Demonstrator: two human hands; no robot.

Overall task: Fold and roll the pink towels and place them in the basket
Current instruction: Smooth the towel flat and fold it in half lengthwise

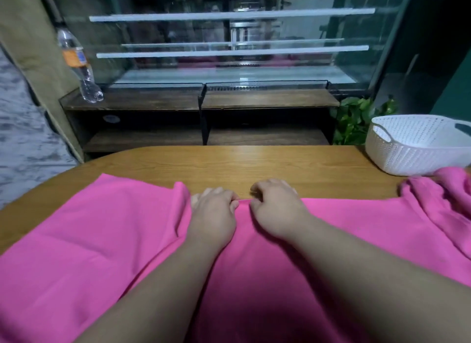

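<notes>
Head view, single frame. A person stands at the near side of a wooden table [254,164], both bare forearms reaching away over it.

Pink towel [356,228]: lies spread across the near half of the table, from the left edge of the frame to the right, and runs out of the frame at the near edge. Its far edge crosses the table roughly at mid-depth. A raised crease stands in the cloth just left of the left hand.

Left hand [212,215]: palm down on the towel at its far edge, fingers curled together, thumb and fingertips gripping the hem.

Right hand [276,210]: just beside the left, close to it but not touching, fingers likewise curled and pinching the same hem. A small ridge of cloth is bunched up between the two hands.

Second pink towel [438,197]: crumpled at the right end of the table, touching or overlapping the spread towel; cannot tell which.

White basket [407,154]: perforated plastic with handle slots, on the far right corner of the table, just beyond the crumpled towel. What can be seen of its inside holds nothing.

Beyond the table: dark wooden shelf unit [153,103] with a clear water bottle [76,62] upright at its left end, a glass display case [229,49] behind, and a green plant [354,120] left of the basket.
</notes>
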